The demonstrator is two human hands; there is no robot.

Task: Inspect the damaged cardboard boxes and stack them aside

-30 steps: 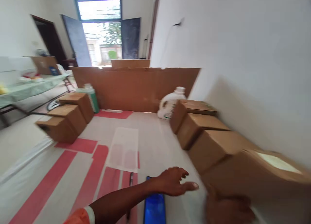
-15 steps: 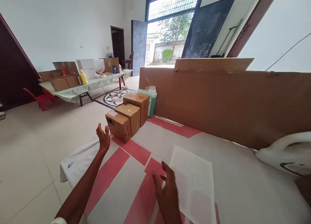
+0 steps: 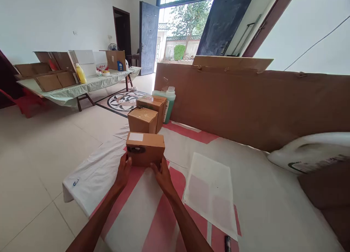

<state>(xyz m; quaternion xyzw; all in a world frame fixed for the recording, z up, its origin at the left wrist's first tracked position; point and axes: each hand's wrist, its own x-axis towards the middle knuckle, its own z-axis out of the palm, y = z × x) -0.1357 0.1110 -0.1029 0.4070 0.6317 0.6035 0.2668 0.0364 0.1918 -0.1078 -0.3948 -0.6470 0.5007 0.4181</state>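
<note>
I see both hands, left hand [image 3: 123, 170] and right hand [image 3: 162, 172], grasping the nearest cardboard box [image 3: 145, 148], just before the green bottle [image 3: 167, 102].

The tabletop [image 3: 262, 204] is covered with a white sheet marked by red stripes, its near left corner hanging over the tiled floor. Three cardboard boxes stand in a row along its left side: the nearest box [image 3: 145, 149], a middle box [image 3: 142, 120] just behind it, and a far box [image 3: 152, 103] touching the middle one. A green bottle [image 3: 168, 99] stands beside the far box, against a tall cardboard sheet [image 3: 246, 102] at the back edge. A white paper sheet [image 3: 212, 193] lies flat near the middle. A white jug [image 3: 311, 153] lies at the right, and a dark pen [image 3: 227, 243] shows at the near edge.
</note>
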